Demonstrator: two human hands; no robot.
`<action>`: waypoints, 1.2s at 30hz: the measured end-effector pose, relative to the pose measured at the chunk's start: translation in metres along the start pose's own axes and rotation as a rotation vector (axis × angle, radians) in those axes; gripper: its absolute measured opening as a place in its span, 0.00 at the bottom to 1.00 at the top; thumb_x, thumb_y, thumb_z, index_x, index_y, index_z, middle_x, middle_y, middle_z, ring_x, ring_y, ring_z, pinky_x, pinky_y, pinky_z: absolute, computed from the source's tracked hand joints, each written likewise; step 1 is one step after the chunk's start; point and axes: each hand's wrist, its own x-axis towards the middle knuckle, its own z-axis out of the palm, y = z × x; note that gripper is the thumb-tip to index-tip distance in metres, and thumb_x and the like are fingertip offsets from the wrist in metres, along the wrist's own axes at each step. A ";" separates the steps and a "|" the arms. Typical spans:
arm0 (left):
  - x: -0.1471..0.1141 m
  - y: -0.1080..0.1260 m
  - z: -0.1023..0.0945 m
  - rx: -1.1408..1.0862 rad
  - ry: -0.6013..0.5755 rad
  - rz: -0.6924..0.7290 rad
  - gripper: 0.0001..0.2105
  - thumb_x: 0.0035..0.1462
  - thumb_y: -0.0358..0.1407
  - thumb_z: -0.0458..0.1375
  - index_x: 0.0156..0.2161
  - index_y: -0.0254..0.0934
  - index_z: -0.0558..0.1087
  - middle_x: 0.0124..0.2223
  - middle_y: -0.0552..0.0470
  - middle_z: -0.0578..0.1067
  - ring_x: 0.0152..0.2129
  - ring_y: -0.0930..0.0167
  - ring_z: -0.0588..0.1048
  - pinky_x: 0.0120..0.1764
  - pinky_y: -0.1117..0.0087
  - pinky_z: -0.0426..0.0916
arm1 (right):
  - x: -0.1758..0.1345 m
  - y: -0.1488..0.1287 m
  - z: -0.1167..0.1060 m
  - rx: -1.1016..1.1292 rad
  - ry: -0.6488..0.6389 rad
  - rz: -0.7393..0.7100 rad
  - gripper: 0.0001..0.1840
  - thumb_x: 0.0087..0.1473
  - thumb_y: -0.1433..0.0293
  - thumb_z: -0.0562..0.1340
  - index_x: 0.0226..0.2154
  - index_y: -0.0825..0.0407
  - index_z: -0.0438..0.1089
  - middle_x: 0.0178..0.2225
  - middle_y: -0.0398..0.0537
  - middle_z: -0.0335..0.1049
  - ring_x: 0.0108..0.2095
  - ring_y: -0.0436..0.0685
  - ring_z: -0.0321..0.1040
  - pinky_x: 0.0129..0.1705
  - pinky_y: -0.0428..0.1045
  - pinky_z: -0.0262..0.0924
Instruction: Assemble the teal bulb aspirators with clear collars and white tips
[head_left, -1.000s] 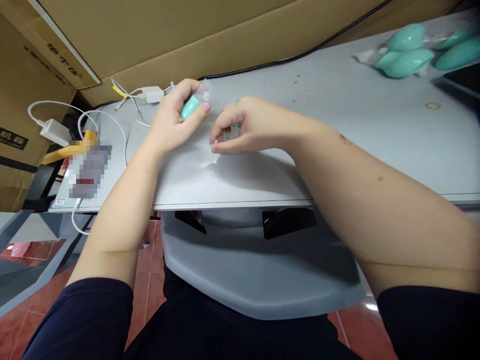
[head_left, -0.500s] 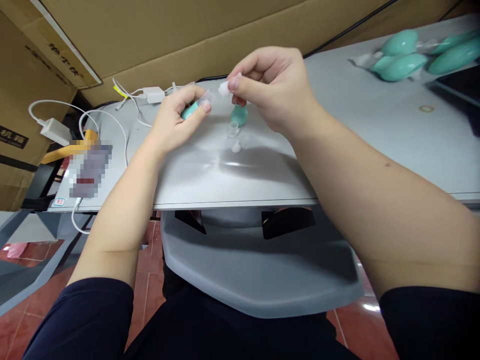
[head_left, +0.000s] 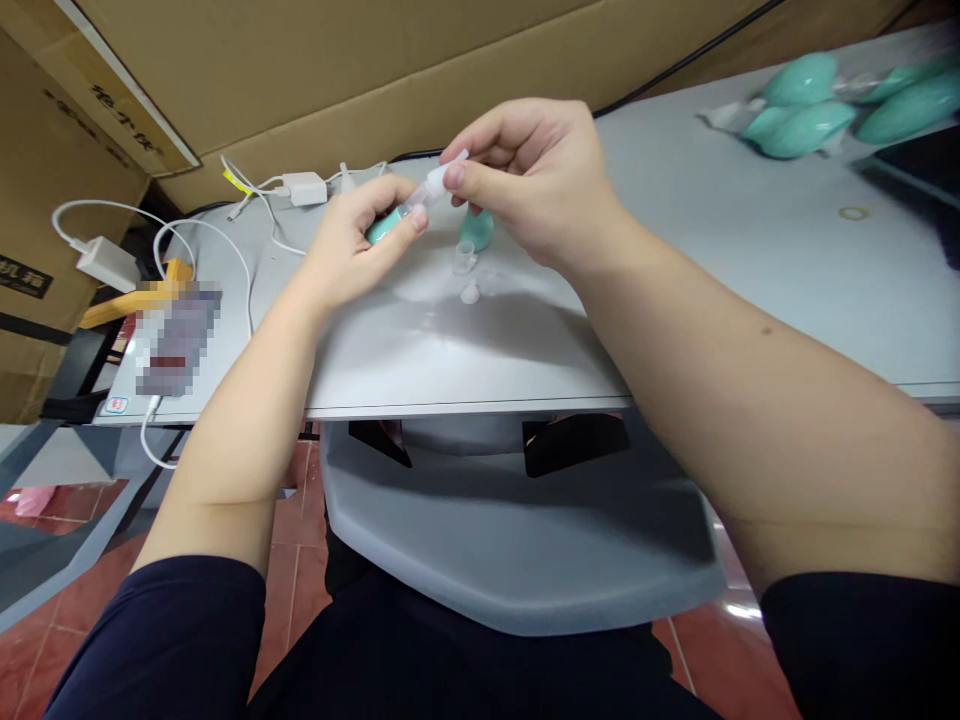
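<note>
In my left hand (head_left: pixel 358 238) is a teal squeeze bulb (head_left: pixel 385 226) with a clear neck (head_left: pixel 414 200) pointing up and right. Between the thumb and fingertips of my right hand (head_left: pixel 536 185) sits a white nozzle piece (head_left: pixel 437 179) with a thin tip. It meets the end of the clear neck; I cannot tell whether it is seated. Behind and below my right hand, another teal bulb (head_left: pixel 477 231) lies partly hidden on the grey table. A clear cup-shaped piece (head_left: pixel 463 258) and a small whitish cone (head_left: pixel 469 293) lie in front of that bulb.
Several teal bulbs (head_left: pixel 802 130) in clear wrapping lie at the far right, beside a dark flat object (head_left: pixel 922 185) and a thin ring (head_left: pixel 853 213). At left are a pixelated phone (head_left: pixel 180 345), white chargers (head_left: pixel 304 188) with cables, and a yellow piece (head_left: pixel 139 303). Cardboard (head_left: pixel 375 80) stands behind.
My right hand has moved slightly left and brought the white nozzle onto the end of the clear neck. My left hand has tilted the bulb a little; the loose pieces lie unmoved.
</note>
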 end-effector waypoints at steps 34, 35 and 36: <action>-0.003 -0.011 -0.003 0.175 -0.051 0.109 0.37 0.77 0.70 0.50 0.62 0.43 0.83 0.42 0.45 0.82 0.36 0.61 0.82 0.45 0.58 0.78 | -0.005 -0.013 -0.003 -0.037 -0.018 0.121 0.09 0.46 0.70 0.82 0.30 0.41 0.87 0.33 0.43 0.85 0.32 0.59 0.71 0.41 0.57 0.68; -0.003 -0.012 -0.003 0.192 -0.045 0.121 0.37 0.77 0.70 0.49 0.62 0.43 0.83 0.41 0.45 0.82 0.35 0.61 0.81 0.44 0.59 0.77 | -0.005 -0.013 -0.003 -0.032 -0.033 0.114 0.09 0.48 0.71 0.81 0.30 0.41 0.88 0.33 0.43 0.85 0.32 0.59 0.71 0.40 0.57 0.68; -0.003 -0.012 -0.003 0.209 -0.034 0.131 0.37 0.77 0.70 0.48 0.61 0.42 0.83 0.40 0.45 0.82 0.35 0.62 0.80 0.43 0.59 0.76 | -0.005 -0.013 -0.003 -0.022 -0.045 0.107 0.09 0.49 0.73 0.80 0.31 0.40 0.88 0.33 0.43 0.85 0.32 0.59 0.71 0.40 0.57 0.68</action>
